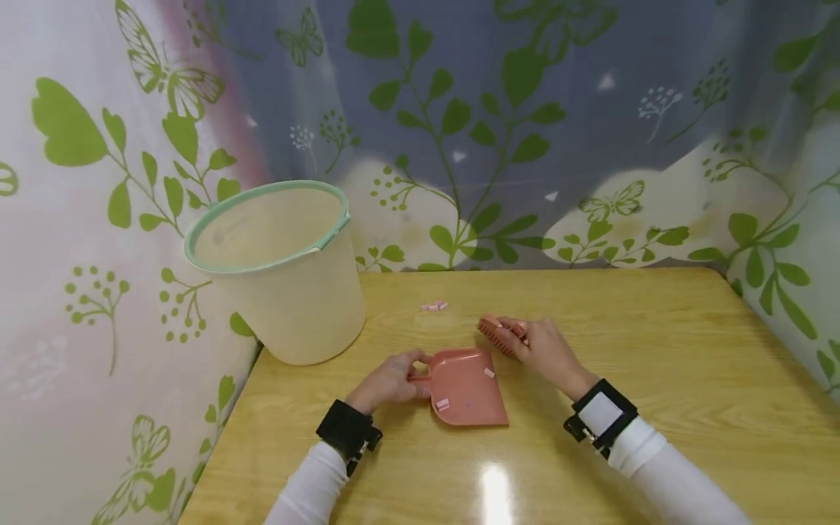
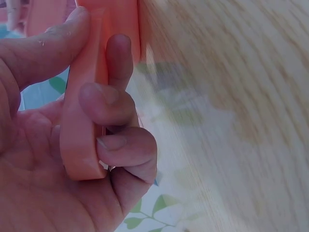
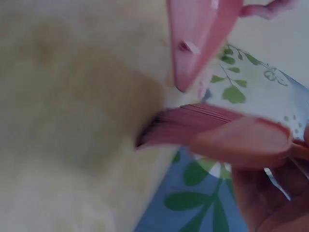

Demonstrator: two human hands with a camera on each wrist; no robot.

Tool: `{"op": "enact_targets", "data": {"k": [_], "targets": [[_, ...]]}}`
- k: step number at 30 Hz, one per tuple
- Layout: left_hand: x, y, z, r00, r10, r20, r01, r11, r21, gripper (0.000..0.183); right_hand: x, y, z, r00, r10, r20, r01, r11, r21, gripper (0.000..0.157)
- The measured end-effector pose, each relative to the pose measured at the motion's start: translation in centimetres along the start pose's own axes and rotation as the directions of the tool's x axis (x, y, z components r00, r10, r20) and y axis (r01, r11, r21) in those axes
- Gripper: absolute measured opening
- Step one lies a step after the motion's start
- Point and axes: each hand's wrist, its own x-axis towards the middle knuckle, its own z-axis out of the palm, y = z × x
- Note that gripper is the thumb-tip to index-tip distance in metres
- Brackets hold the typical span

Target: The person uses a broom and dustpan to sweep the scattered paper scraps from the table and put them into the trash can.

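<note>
My left hand (image 1: 391, 379) grips the handle (image 2: 83, 121) of a salmon-pink dustpan (image 1: 462, 390), fingers curled round it and thumb along its top. The pan rests low over the table, its open edge facing right. Two small pink-and-white pieces lie in it, one piece (image 1: 442, 404) near the handle side and another piece (image 1: 489, 372) by the far right corner. In my right hand (image 1: 547, 354) is a matching hand brush (image 1: 496, 335), held just beyond the pan's far right corner. Its bristles (image 3: 174, 126) point toward the table in the right wrist view.
Several small pink pieces (image 1: 434, 306) lie in a cluster on the wooden table (image 1: 656, 350), beyond the dustpan. A tall cream bucket (image 1: 302, 306) with a mint-green rim stands at the table's back left. A leaf-patterned curtain (image 1: 420, 131) hangs behind the table.
</note>
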Motion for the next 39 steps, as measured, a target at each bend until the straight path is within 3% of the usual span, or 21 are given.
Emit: {"op": "enact_targets", "data": {"k": [4,11,15,17,21,23,28,31,34,39], "targets": [[0.1,-0.1,0.2,1.000,0.001,0.005,-0.001,1.000,-0.008,0.055,-0.9,-1.2,1.2,0.996,0.076,-0.045,-0.070,0.991,0.118,0.022],[0.2,-0.2,0.1,1.000,0.006,-0.031,-0.006,1.000,0.013,0.054,-1.3,-6.0,2.0,0.998,0.058,0.035,-0.065,0.967,0.248,0.022],[0.2,-0.1,-0.1,0.999,0.010,-0.034,-0.009,1.000,0.012,0.053,0.0,-6.8,1.2,0.998,0.056,0.008,-0.056,0.938,0.342,0.021],[0.2,0.0,0.0,1.000,0.008,-0.027,-0.007,1.000,0.008,0.053,1.3,-6.4,0.6,0.999,0.036,-0.022,-0.026,0.935,0.355,0.022],[0.1,0.0,0.0,1.000,-0.005,-0.017,0.006,1.000,0.013,0.052,4.8,-4.4,0.5,0.997,-0.048,-0.056,0.061,0.963,0.262,0.020],[0.1,0.0,0.1,1.000,-0.012,-0.014,0.013,1.000,0.018,0.053,6.4,-3.2,1.0,0.997,-0.068,-0.025,0.071,0.976,0.207,0.023],[0.1,-0.1,0.2,0.999,-0.032,-0.015,0.032,0.999,0.010,0.055,9.3,-0.6,3.9,0.996,-0.030,0.083,0.017,0.989,0.149,0.022],[0.2,0.0,0.4,1.000,-0.028,-0.012,0.029,1.000,0.008,0.055,9.7,1.3,5.5,0.993,-0.020,0.120,0.001,0.988,0.151,0.019],[0.2,0.1,0.6,1.000,-0.024,-0.004,0.024,1.000,0.000,0.055,9.3,3.0,5.8,0.989,0.002,0.151,-0.030,0.982,0.185,0.018],[-0.1,-0.1,0.1,0.999,-0.037,-0.018,0.036,0.999,-0.016,0.054,9.0,4.1,3.7,0.975,0.060,0.216,-0.109,0.969,0.221,0.017]]}}
